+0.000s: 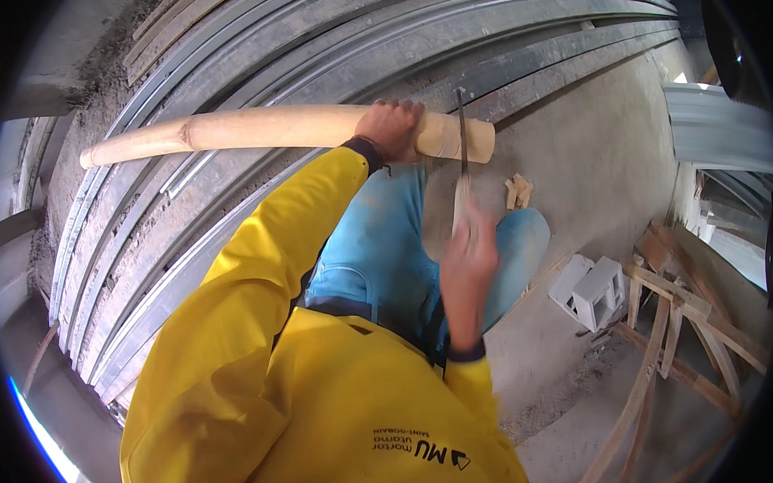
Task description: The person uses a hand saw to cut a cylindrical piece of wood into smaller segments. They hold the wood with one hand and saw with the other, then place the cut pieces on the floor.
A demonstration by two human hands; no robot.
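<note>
- Left hand (pixel 392 129) clamps the bamboo pole (pixel 267 127) near its right end, the pole stretching over grey metal beams (pixel 384 61)!
- Right hand (pixel 471 266), blurred, grips what looks like a saw (pixel 463 186), blade crossing that end.

Long beams (pixel 537 66); white block (pixel 591 287) near wooden frame (pixel 689 298)

Right hand (pixel 472 266): blurred
Pale-handled metal-bladed tool (pixel 465 171): grip partly hidden
Pale round bamboo pole (pixel 271 126): partly under left hand (pixel 392 129)
</note>
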